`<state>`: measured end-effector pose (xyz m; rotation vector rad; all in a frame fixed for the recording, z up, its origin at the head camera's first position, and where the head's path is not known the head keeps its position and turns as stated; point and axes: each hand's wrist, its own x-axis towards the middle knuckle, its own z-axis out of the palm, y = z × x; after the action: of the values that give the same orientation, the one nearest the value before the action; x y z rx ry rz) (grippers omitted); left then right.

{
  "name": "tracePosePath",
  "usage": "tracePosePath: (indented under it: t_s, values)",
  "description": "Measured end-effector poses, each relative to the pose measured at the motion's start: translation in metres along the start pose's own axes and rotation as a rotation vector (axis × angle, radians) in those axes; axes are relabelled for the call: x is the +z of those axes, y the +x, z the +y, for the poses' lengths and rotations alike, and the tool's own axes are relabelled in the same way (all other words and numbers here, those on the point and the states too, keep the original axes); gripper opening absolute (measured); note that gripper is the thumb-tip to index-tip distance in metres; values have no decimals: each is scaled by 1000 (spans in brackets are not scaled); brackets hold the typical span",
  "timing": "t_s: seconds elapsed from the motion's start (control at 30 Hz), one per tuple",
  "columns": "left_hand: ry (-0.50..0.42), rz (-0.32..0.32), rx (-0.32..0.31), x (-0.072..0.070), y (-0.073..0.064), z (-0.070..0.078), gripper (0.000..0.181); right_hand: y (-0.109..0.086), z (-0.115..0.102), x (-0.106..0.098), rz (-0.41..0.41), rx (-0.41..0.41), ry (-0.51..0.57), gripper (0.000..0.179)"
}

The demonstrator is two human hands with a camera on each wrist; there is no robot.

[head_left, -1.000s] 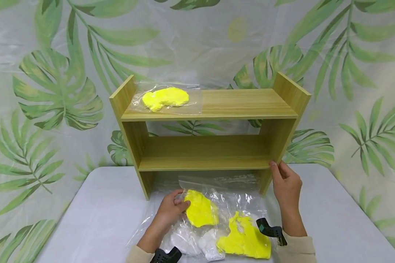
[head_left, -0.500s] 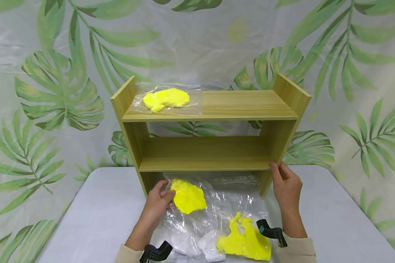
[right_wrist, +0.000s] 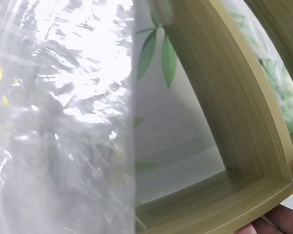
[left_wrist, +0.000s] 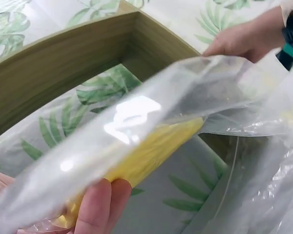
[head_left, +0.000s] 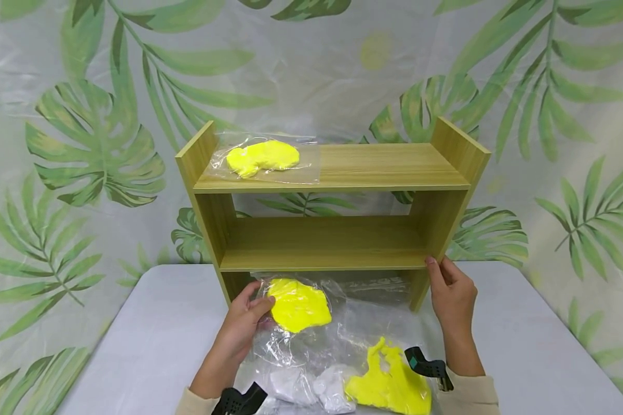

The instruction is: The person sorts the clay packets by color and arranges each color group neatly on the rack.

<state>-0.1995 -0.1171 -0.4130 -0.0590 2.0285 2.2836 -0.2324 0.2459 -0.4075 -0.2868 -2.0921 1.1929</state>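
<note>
My left hand (head_left: 239, 323) pinches the left edge of a clear plastic bag holding a flattened yellow clay-like lump (head_left: 300, 305), in front of the shelf's lower opening. In the left wrist view the fingers (left_wrist: 95, 207) press against the yellow lump (left_wrist: 158, 148) through the plastic. A small wooden two-tier shelf (head_left: 316, 242) stands on the table. My right hand (head_left: 453, 294) holds the front edge of its right side panel, thumb at the front, just below the middle board. The right wrist view has that hand's fingers (right_wrist: 283, 219) at the panel edge.
Another bagged yellow lump (head_left: 265, 157) lies on the top board at the left. On the white table (head_left: 514, 340), nearer me, are clear bags with white lumps (head_left: 291, 385) and a spread yellow lump (head_left: 394, 380). Behind hangs a leaf-patterned cloth (head_left: 322, 69).
My left hand has moved left and forward, carrying the bagged yellow lump up from over the other bags toward the shelf's lower opening. The right hand stays on the side panel.
</note>
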Motion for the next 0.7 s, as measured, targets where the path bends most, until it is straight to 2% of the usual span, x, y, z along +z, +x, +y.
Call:
tracePosePath:
  t_s: [0.13, 0.43, 0.57, 0.63, 0.7]
  values:
    - [-38, -39, -24, 0, -3, 3, 63, 0, 0, 0, -2, -6, 5, 34]
    - [-59, -191, -54, 0, -10, 7, 79, 0, 0, 0, -1, -14, 16, 34]
    - [-99, -342, -41, 2, -13, 8, 79, 0, 1, 0, 2, -21, 20, 33]
    - [-101, -428, -36, 4, -14, 9, 73, 0, 1, 0, 3, -23, 22, 33]
    - [-91, -486, -35, 6, -16, 9, 67, 0, 1, 0, 1, -21, 22, 34]
